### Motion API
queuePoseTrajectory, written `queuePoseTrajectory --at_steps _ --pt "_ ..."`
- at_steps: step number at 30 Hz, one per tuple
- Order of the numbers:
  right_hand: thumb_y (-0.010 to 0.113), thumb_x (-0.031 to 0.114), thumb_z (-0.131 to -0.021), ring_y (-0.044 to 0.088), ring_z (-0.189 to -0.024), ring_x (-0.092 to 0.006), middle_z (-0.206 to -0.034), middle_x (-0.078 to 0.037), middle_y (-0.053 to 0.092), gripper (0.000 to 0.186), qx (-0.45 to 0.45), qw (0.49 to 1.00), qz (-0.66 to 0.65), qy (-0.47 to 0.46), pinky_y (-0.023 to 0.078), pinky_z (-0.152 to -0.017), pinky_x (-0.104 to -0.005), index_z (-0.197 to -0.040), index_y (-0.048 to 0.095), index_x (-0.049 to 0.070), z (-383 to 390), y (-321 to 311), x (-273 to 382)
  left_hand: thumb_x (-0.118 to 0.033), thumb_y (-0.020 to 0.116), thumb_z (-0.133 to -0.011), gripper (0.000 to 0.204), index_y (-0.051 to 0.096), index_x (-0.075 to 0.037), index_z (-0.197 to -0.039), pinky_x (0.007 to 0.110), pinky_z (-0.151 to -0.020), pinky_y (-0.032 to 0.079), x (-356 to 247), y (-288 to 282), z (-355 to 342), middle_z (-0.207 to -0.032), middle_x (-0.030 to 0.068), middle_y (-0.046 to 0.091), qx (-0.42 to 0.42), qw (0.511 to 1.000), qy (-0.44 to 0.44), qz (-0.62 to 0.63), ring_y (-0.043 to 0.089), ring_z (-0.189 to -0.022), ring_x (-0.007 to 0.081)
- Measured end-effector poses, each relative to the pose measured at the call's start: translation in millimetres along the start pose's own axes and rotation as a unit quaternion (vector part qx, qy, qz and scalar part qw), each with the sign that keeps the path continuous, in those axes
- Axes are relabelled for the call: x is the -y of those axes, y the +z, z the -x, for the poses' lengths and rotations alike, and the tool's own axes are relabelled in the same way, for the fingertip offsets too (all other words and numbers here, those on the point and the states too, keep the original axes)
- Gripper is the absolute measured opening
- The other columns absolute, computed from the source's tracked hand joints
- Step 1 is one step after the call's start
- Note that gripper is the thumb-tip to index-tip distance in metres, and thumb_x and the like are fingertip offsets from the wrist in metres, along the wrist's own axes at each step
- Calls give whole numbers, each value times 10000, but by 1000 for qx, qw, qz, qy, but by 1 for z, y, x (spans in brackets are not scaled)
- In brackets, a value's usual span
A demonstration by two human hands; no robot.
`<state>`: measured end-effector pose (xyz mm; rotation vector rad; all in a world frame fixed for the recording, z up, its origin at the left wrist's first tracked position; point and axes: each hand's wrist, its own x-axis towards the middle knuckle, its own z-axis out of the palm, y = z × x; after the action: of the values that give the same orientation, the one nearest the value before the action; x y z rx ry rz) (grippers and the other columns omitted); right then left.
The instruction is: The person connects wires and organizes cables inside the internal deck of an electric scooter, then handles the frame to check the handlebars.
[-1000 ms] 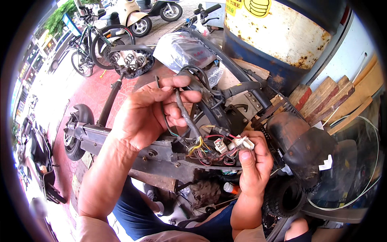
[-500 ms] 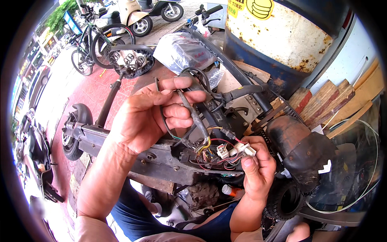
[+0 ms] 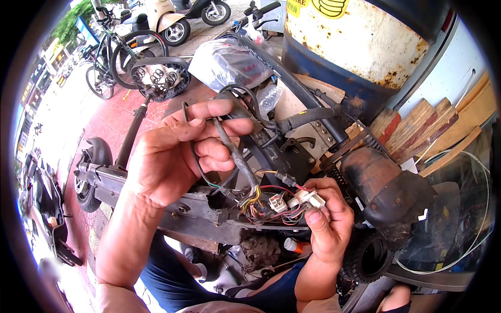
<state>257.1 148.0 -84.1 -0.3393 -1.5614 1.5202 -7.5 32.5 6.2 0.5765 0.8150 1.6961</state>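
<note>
My left hand (image 3: 182, 148) is palm up with fingers loosely curled, holding a thick, dark grey sheathed cable (image 3: 238, 158) between the index and middle fingers. A thin black wire (image 3: 195, 160) runs across the same palm. My right hand (image 3: 330, 219) is narrowed, thumb against fingers, on a white plastic block connector (image 3: 312, 199).

Just left of that connector lies a second, smaller white plastic connector (image 3: 277, 202), not gripped. At the cable's lower end, a bundle of thin yellow, red and dark wires (image 3: 252, 199) spreads over a long black metal scooter frame (image 3: 190, 221); its exact attachment points are hidden.

At the frame's left end stands a small black-tyred wheel (image 3: 88, 195); near its right end is a rounded, scuffed black mudguard (image 3: 376, 182). Below the mudguard is a black knobbly tyre (image 3: 369, 258).

Farther out, a seat base with exposed coil springs (image 3: 160, 78) tops a dark post. Beside it rests a clear plastic bag (image 3: 224, 65), then a rusted blue-and-white steel drum (image 3: 360, 47). Weathered wooden planks (image 3: 420, 128) lean at right.
</note>
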Motion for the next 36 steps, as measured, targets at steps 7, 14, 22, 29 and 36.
queuePoseTrajectory --at_steps 7,14,22,29,36 --pt "760 275 -995 665 -1011 -196 -1145 -164 680 337 -6 1000 7 2 543 -899 -329 -1049 718 -54 -1 1 3 -163 527 -1078 462 553 82 -1469 432 -884 672 0 -2 -1 -1357 360 678 11 1000 9 3 808 -913 304" --pt "765 280 -992 669 -1006 -202 -1140 -169 680 336 -6 1000 8 1 541 -896 -329 -1048 723 -49 -2 2 1 -177 545 -1073 473 552 86 -1465 425 -847 665 3 -1 0 -1337 370 682 6 1000 20 -2 797 -875 307" --pt "771 287 -979 661 -997 -197 -1131 -170 685 342 -12 999 30 7 529 -894 -328 -1044 732 -47 0 1 1 -163 555 -1065 464 559 90 -1454 432 -848 673 2 0 -1 -1319 373 688 4 1000 17 4 798 -865 319" --pt "784 292 -962 651 -973 -195 -1113 -173 690 353 -19 999 39 8 517 -871 -322 -1017 734 -54 -1 1 0 -122 553 -1065 477 527 115 -1479 346 -710 704 4 10 -1 -1303 412 671 -67 997 20 12 812 -771 326" --pt "803 322 -945 653 -954 -194 -1101 -181 696 383 -33 999 24 19 515 -856 -315 -1000 742 -53 -1 3 0 -108 533 -1070 466 521 126 -1472 320 -698 702 4 12 -1 -1268 411 686 -71 997 22 12 810 -752 300"
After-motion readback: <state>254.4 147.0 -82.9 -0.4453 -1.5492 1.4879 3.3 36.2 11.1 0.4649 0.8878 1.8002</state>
